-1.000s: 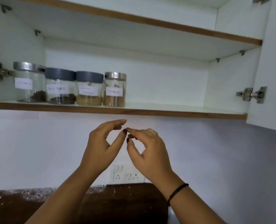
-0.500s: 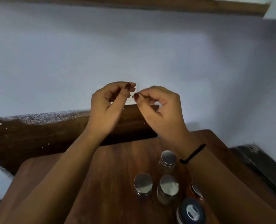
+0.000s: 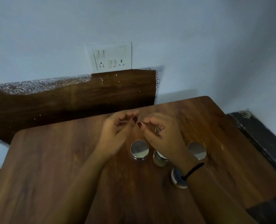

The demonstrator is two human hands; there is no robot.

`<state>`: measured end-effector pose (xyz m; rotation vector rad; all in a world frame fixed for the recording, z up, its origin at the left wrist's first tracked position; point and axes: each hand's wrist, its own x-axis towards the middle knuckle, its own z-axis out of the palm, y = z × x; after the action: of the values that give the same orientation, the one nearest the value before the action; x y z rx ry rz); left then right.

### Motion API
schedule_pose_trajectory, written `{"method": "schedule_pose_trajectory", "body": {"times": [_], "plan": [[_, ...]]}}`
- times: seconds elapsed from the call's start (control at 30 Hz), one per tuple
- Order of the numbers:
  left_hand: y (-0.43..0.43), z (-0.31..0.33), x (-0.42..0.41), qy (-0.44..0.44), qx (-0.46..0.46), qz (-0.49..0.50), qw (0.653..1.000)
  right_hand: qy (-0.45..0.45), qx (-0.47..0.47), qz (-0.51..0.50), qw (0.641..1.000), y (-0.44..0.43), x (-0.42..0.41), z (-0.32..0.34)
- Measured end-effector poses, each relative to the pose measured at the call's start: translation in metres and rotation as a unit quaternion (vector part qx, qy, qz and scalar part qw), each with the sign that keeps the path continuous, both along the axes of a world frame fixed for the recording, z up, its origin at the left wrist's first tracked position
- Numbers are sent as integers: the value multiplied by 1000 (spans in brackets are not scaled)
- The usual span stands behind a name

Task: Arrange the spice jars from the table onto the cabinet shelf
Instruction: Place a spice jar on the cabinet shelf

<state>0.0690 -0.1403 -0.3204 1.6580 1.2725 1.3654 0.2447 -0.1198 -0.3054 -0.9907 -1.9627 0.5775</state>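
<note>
Several spice jars stand on the wooden table [image 3: 53, 159]. A silver-lidded jar [image 3: 139, 150] stands just below my left hand [image 3: 116, 131]. A second jar [image 3: 160, 159] is half hidden under my right hand [image 3: 161, 135]. A third silver-lidded jar [image 3: 197, 150] stands to the right of that hand. A dark-lidded jar [image 3: 176, 178] lies partly under my right wrist. Both hands hover above the jars with loosely curled fingers, their tips nearly meeting, and hold nothing. The cabinet shelf is out of view.
A white switch and socket panel [image 3: 112, 56] sits on the wall behind the table. A dark wooden board [image 3: 69, 97] leans along the wall. A black ledge [image 3: 263, 135] runs past the table's right edge.
The view has dropped from the cabinet shelf to the table. Both hands have come down with it and now hover low over the jars, still empty and close together.
</note>
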Motion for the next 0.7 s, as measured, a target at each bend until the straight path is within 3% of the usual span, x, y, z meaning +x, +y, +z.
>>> {"method": "schedule_pose_trajectory", "body": {"times": [0.13,0.3,0.4,0.53,0.7], "plan": [[-8,-49,5,19,-100,-7,995,-76,-81,-15,994,-8,6,-43],[-6,-112,12,197,-161,-80,964,-166,-181,-34,969,-18,11,-91],[-7,-133,18,209,-186,-43,959,-188,-224,-58,955,-21,9,-109],[-3,-158,21,244,-238,-3,940,-266,-214,-89,936,-21,5,-121],[0,-176,26,186,-271,51,943,-265,-241,-90,930,-20,6,-125]]}}
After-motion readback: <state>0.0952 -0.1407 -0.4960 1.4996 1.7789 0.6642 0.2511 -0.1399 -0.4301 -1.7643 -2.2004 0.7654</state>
